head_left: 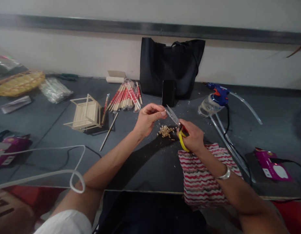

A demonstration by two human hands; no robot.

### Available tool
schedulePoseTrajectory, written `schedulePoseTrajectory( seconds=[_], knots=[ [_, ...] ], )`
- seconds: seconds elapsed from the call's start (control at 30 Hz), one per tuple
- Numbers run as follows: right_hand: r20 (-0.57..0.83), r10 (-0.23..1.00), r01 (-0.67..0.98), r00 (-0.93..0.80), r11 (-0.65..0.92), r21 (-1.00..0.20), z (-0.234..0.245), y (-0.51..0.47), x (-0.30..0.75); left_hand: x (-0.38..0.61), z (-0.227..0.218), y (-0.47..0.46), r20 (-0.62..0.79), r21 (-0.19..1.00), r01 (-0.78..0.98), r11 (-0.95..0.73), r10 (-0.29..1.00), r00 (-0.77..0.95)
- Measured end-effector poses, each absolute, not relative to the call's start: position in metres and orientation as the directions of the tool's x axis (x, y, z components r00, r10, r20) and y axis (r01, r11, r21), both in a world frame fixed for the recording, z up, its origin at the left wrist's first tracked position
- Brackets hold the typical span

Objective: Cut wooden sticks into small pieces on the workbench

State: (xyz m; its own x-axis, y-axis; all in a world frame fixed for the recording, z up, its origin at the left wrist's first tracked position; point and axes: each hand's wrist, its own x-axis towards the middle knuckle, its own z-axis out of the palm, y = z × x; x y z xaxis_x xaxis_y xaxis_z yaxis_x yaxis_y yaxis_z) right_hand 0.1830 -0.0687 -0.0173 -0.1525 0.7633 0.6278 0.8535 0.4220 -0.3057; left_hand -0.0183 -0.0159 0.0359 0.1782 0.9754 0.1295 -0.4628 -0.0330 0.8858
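My right hand [192, 136] is wrapped round the yellow-handled scissors [181, 140], whose blades point up and to the left. My left hand [150, 119] is closed in a pinch beside the blade tips; what its fingertips hold is too small to make out. Under the scissors lies a small pile of short, pale wooden bits [165, 131] on the dark tabletop. A striped red and white cloth [201, 182] hangs over the front edge beneath my right forearm. To the left of my left hand lies a thin stick [108, 131].
A small stick-built chair-like frame [85, 113] stands left, near wrapped chopsticks [124, 97]. Behind are a black bag [170, 65] and a phone [168, 93]. A blue glue gun [218, 94] rests right, with a purple box [272, 165]. White tubing [77, 175] loops at left.
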Motion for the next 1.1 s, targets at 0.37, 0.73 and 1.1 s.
schedulePoseTrajectory(
  seconds=[0.37,0.73,1.1],
  knots=[
    [0.626,0.760,0.868,-0.174,0.419,-0.266,-0.018,-0.072,0.183,-0.013,0.029,-0.021,0.137,0.881,-0.471,-0.040,0.976,0.172],
    [0.665,0.723,0.867,-0.189,0.441,-0.233,-0.018,-0.072,0.182,-0.006,0.024,-0.025,0.091,0.818,-0.574,0.019,0.982,0.163],
    [0.625,0.756,0.884,-0.194,0.412,-0.224,-0.017,-0.073,0.184,-0.017,0.025,-0.017,0.030,0.845,-0.511,0.155,0.942,0.335]
  ],
)
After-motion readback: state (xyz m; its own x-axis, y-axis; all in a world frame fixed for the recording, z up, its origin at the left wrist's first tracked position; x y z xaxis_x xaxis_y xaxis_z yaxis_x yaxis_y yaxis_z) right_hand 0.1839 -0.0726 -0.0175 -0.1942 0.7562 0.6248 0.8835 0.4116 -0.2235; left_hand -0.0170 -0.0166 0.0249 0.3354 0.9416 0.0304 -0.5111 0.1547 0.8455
